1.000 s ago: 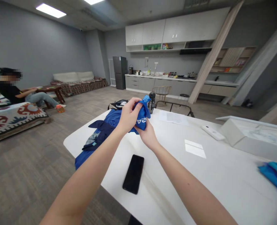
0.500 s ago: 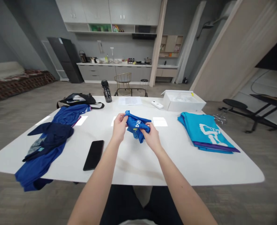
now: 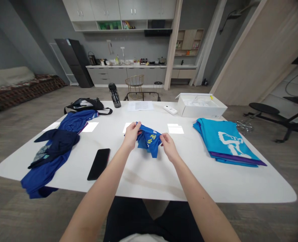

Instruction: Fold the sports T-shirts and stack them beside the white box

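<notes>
A small blue garment with yellow print hangs bunched between my hands, just above the white table. My left hand grips its left side, and my right hand pinches its right edge. The lowest corner of the cloth droops towards the tabletop. Whether it touches the table I cannot tell. A black smartphone lies face up to the left of my left forearm. Part of the garment is hidden behind my fingers.
Dark blue clothing lies in a loose heap at the table's left edge, hanging over it. A folded teal T-shirt sits at the right. Along the far side stand a black bag, a bottle, a paper sheet, a remote and a white box.
My view has swung from the left to face the table squarely. My hands have lowered the blue garment and drawn apart, spreading it wider.
</notes>
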Motion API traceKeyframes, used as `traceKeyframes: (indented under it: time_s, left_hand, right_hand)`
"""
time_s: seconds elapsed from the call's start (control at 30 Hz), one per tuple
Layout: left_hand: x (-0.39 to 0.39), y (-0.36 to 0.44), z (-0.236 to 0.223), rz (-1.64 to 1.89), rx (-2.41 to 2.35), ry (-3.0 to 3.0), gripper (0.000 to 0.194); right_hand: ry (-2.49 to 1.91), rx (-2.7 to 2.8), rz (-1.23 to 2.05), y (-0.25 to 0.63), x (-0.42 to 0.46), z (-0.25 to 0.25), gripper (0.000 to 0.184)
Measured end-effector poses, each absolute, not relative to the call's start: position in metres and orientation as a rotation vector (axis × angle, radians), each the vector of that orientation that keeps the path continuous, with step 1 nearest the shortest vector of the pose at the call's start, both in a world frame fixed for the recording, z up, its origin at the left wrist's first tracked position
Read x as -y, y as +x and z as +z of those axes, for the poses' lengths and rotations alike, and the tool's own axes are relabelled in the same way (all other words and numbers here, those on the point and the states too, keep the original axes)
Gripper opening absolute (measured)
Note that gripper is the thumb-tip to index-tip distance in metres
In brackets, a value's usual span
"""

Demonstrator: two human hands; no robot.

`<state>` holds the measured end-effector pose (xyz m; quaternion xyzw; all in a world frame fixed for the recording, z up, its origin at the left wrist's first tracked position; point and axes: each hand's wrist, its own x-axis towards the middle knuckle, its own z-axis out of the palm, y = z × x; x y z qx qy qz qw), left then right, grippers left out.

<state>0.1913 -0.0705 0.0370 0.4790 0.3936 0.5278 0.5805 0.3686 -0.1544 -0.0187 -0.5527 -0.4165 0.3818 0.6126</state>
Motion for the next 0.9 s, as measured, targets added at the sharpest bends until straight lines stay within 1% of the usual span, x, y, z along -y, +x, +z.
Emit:
traceKeyframes:
  time_s: [0.13,0.23,0.3,0.37,0.4,0.53,0.6,0.67,0.73,0.77,0.87,0.9]
  left_hand:
    - [0.074,0.194,0.030,1.174,-0.769,1.043,0.045]
    - [0.072,0.194,0.029,1.214,-0.696,0.949,0.040]
    - [0.070,0.192,0.035,1.275,-0.624,0.872,0.035]
    - [0.070,0.191,0.046,1.269,-0.535,0.871,0.031]
    - [0.071,0.189,0.052,1.222,-0.485,0.906,0.035]
    - [0.084,0.183,0.068,0.911,-0.416,1.146,0.086]
    - [0.092,0.180,0.066,0.837,-0.514,1.231,0.097]
    - [0.098,0.175,0.062,0.882,-0.646,1.272,0.100]
    - [0.102,0.171,0.058,0.989,-0.738,1.288,0.097]
    - [0.103,0.169,0.057,1.039,-0.754,1.290,0.090]
    - [0.109,0.167,0.063,1.090,-0.703,1.276,0.052]
    - [0.112,0.169,0.066,1.082,-0.681,1.264,0.044]
  right_hand:
    - [-0.958,0.535,1.310,0.358,0.151,-0.012,0.036]
    - [-0.888,0.431,1.566,0.361,0.148,0.005,0.037]
    - [-0.855,0.455,1.612,0.367,0.144,0.019,0.034]
    - [-0.802,0.546,1.568,0.372,0.140,0.035,0.026]
    - [-0.776,0.609,1.544,0.374,0.138,0.044,0.022]
    - [-0.733,0.817,1.499,0.374,0.133,0.073,0.022]
    - [-0.775,0.864,1.443,0.372,0.133,0.081,0.021]
    - [-0.847,0.892,1.355,0.372,0.133,0.082,0.023]
    - [-0.936,0.902,1.260,0.374,0.132,0.078,0.029]
    - [-0.989,0.910,1.211,0.375,0.132,0.074,0.032]
    - [-1.193,1.004,0.992,0.374,0.135,0.065,0.040]
    - [-1.260,1.055,0.851,0.371,0.140,0.063,0.042]
